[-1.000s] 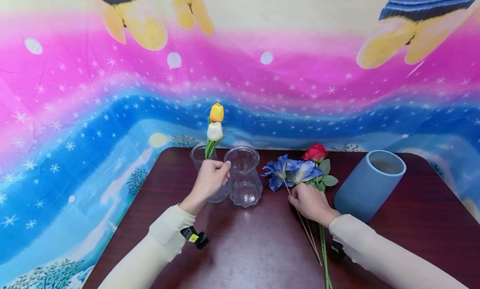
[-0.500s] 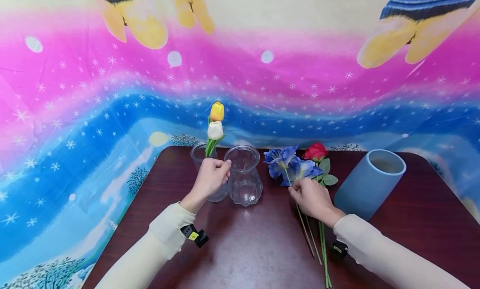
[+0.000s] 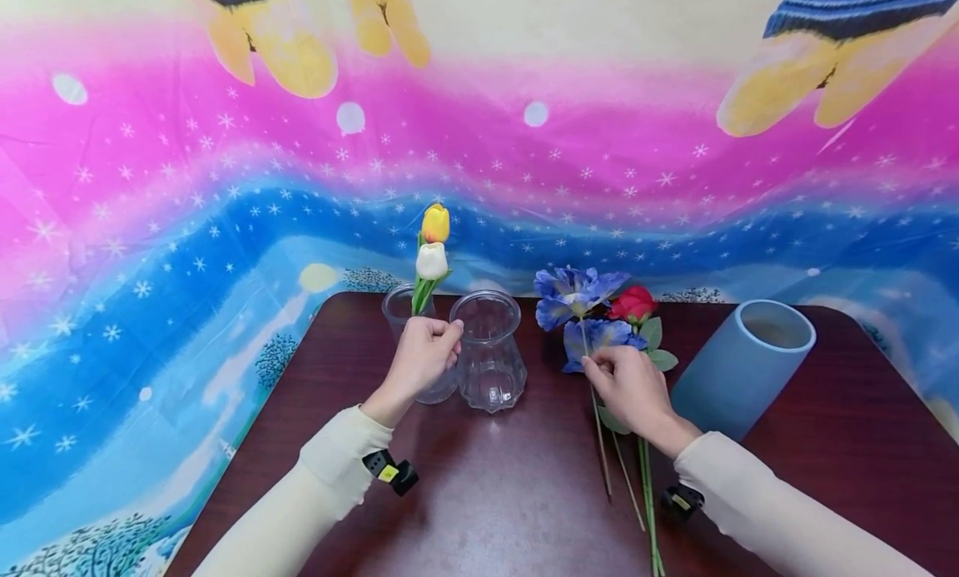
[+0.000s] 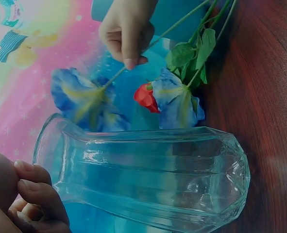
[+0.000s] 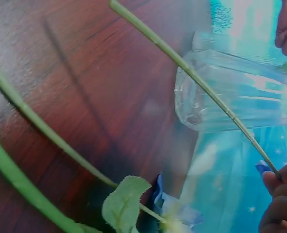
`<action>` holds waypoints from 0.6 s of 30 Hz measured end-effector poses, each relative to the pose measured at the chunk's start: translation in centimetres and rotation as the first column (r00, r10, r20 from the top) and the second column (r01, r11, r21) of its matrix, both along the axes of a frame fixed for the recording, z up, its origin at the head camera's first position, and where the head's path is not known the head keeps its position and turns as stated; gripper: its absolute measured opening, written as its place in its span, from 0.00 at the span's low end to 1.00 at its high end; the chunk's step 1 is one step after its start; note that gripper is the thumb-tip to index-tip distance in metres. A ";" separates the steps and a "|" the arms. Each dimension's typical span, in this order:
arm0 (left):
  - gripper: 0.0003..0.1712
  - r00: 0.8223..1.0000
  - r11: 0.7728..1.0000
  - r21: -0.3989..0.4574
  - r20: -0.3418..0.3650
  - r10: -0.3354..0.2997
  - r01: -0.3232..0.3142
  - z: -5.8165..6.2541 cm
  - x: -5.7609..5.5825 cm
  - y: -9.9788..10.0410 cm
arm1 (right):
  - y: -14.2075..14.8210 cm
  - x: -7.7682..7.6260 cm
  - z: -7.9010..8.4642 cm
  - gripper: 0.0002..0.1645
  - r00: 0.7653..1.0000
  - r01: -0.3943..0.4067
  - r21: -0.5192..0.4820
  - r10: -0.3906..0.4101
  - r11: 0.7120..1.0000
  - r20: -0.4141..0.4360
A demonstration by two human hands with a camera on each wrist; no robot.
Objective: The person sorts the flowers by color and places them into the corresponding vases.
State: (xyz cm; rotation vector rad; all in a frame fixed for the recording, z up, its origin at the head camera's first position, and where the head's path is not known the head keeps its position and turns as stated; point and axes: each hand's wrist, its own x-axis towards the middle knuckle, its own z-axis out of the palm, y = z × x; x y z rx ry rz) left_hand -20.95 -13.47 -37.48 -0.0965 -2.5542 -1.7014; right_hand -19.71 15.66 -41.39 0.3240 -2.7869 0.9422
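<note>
R hand (image 3: 633, 390) w/ blue flower (image 3: 575, 298), L hand (image 3: 425, 352) nr glass

R hand pinches blue flower's stem b/w thumb & fingertips, other fingers curled under. Bloom up top, stem slanting down; its bottom end hangs over dark reddish-brown counter (image 3: 509, 510), casting a shadow.

L hand: fingers curled in, thumb agst index, nothing visible in grip; it's at L edge of clear vase (image 3: 490, 373)'s rim, can't tell if touching. Strap on L wrist has yellow patch (image 3: 388, 474); any print too small to read.

Behind L hand: clear cup (image 3: 436, 387), w/ yellow tulip (image 3: 435, 224) & white tulip (image 3: 432, 261) rising from its mouth; lower stems hidden.

Nr R hand: 2nd blue bloom (image 3: 599, 340) & red rose (image 3: 633, 302) lying on counter, stems twd person. Blue-grey vase (image 3: 737, 377) stands upright at far R. Snowflake-print backdrop (image 3: 479, 177) behind.
</note>
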 end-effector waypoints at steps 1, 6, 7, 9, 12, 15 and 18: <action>0.26 1.000 1.000 0.000 -0.001 0.001 -0.001 0.0 0.0 0.0 | 0.0 0.0 0.1 0.23 1.000 0.004 -0.010 -0.004 1.000 -0.019; 0.26 1.000 1.000 -0.007 -0.009 0.006 -0.006 0.0 -0.1 0.0 | -0.4 0.3 0.9 0.18 0.994 0.008 -0.080 -0.017 0.997 -0.112; 0.26 1.000 1.000 -0.007 -0.009 0.007 -0.007 -0.1 -0.1 0.0 | -0.4 0.4 1.0 0.17 0.991 0.005 -0.095 -0.017 0.996 -0.130; 0.26 1.000 1.000 -0.006 -0.010 0.009 -0.009 -0.1 -0.2 0.0 | -0.5 0.6 1.2 0.15 0.988 -0.002 -0.131 -0.018 0.991 -0.152; 0.26 1.000 1.000 -0.002 -0.006 0.011 -0.011 -0.2 -0.2 0.0 | -0.5 0.7 1.4 0.14 0.982 -0.013 -0.183 -0.022 0.983 -0.186; 0.26 1.000 1.000 0.002 -0.001 0.009 -0.009 -0.1 -0.2 0.0 | -0.4 0.6 1.4 0.13 0.975 -0.018 -0.238 -0.036 0.971 -0.219; 0.26 1.000 1.000 0.004 -0.001 0.009 -0.009 -0.1 -0.2 0.0 | -0.4 0.7 1.5 0.12 0.965 -0.023 -0.289 -0.054 0.957 -0.256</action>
